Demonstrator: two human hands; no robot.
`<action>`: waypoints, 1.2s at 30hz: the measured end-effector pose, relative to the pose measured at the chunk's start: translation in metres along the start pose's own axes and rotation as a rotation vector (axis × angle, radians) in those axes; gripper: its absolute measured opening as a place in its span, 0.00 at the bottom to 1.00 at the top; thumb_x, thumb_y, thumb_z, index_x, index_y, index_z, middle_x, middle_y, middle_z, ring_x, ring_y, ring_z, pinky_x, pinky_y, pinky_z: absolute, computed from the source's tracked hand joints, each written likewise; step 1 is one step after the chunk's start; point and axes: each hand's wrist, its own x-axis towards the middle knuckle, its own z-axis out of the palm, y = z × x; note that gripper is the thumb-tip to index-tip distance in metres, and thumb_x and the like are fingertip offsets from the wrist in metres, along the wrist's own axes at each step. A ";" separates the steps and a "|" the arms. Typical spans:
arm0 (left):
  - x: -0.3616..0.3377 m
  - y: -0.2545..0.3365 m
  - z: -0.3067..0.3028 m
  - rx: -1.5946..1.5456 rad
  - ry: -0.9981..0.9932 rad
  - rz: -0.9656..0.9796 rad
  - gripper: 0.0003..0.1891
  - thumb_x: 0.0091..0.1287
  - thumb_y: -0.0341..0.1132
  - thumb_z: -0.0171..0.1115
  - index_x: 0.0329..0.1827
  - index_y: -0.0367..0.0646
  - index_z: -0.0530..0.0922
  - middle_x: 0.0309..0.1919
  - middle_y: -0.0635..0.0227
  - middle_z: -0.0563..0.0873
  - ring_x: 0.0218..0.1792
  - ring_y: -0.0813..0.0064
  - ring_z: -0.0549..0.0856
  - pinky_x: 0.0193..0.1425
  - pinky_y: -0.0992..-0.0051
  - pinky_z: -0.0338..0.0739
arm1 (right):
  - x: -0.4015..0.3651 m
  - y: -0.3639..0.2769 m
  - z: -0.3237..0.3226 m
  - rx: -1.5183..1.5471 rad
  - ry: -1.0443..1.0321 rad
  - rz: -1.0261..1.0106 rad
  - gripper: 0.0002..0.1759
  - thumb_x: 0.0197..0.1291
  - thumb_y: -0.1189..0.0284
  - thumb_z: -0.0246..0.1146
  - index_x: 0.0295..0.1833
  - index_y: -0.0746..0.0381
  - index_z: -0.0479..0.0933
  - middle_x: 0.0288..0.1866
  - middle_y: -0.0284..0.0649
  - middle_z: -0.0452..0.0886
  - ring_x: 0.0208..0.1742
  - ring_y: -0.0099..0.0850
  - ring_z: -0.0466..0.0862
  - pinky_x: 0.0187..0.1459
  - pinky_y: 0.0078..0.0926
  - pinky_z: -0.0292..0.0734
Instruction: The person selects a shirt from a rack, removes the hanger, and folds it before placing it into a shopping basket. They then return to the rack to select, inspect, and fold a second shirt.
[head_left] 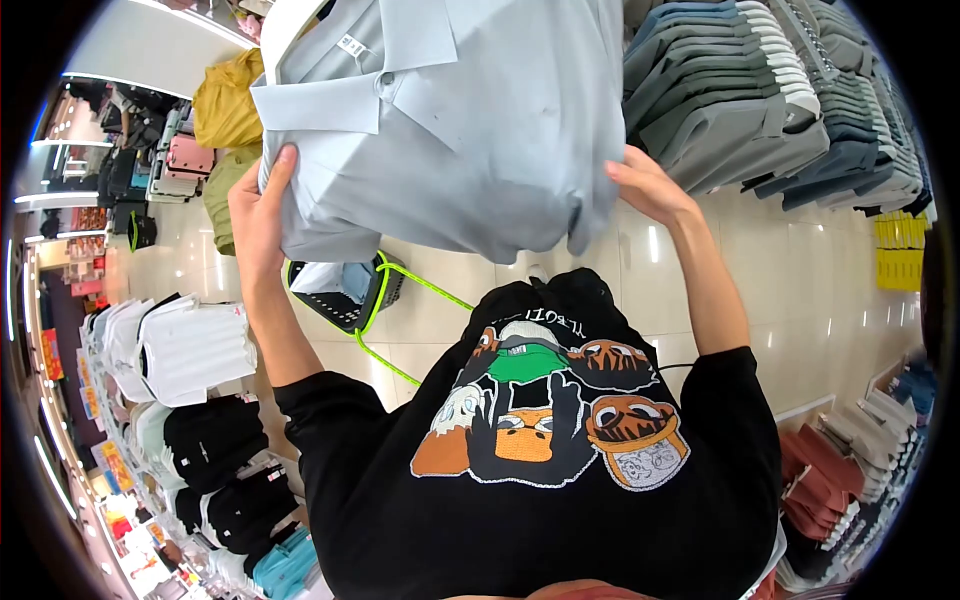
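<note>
I hold up a light grey-blue collared shirt (470, 150) in front of me, its collar and neck label towards the camera. My left hand (262, 205) grips the shirt's left side, thumb on the front and the other fingers hidden behind the cloth. At the opposite edge my right hand (650, 185) pinches the fabric, its fingers partly hidden behind it. Below the shirt, a dark shopping basket (345, 300) with bright green edging and cords stands on the floor, with light and bluish cloth inside.
Grey and dark shirts (720, 90) hang on a rack at upper right. White shirts (195, 345) and black garments (215, 435) hang at left. Mustard clothing (228, 100) is at upper left; reddish garments (820, 480) hang at lower right. Glossy tiled floor (800, 290) lies between the racks.
</note>
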 end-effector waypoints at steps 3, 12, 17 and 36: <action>0.000 0.009 0.007 0.020 -0.006 0.036 0.20 0.73 0.40 0.71 0.55 0.29 0.86 0.43 0.68 0.89 0.40 0.84 0.83 0.47 0.81 0.76 | 0.018 -0.005 0.057 -0.046 0.160 -0.108 0.42 0.62 0.57 0.75 0.72 0.72 0.68 0.67 0.44 0.78 0.65 0.32 0.79 0.69 0.32 0.71; 0.011 -0.001 0.008 0.003 0.020 0.043 0.21 0.72 0.41 0.71 0.55 0.27 0.86 0.43 0.66 0.89 0.41 0.83 0.83 0.48 0.80 0.76 | 0.014 -0.034 0.107 0.165 0.463 -0.350 0.33 0.64 0.61 0.75 0.64 0.75 0.76 0.57 0.46 0.85 0.56 0.31 0.85 0.60 0.29 0.79; 0.010 0.002 0.006 0.033 0.013 0.038 0.21 0.72 0.41 0.71 0.55 0.27 0.85 0.43 0.65 0.89 0.40 0.83 0.83 0.47 0.80 0.77 | 0.010 -0.035 0.103 0.156 0.436 -0.337 0.33 0.64 0.62 0.75 0.64 0.75 0.76 0.58 0.45 0.85 0.56 0.30 0.85 0.60 0.29 0.79; 0.006 0.005 0.018 0.001 -0.173 0.021 0.18 0.73 0.42 0.70 0.49 0.31 0.87 0.37 0.73 0.88 0.36 0.87 0.81 0.41 0.82 0.75 | -0.016 -0.035 0.106 0.108 0.475 -0.279 0.42 0.60 0.63 0.78 0.73 0.71 0.67 0.65 0.46 0.79 0.62 0.33 0.81 0.63 0.30 0.77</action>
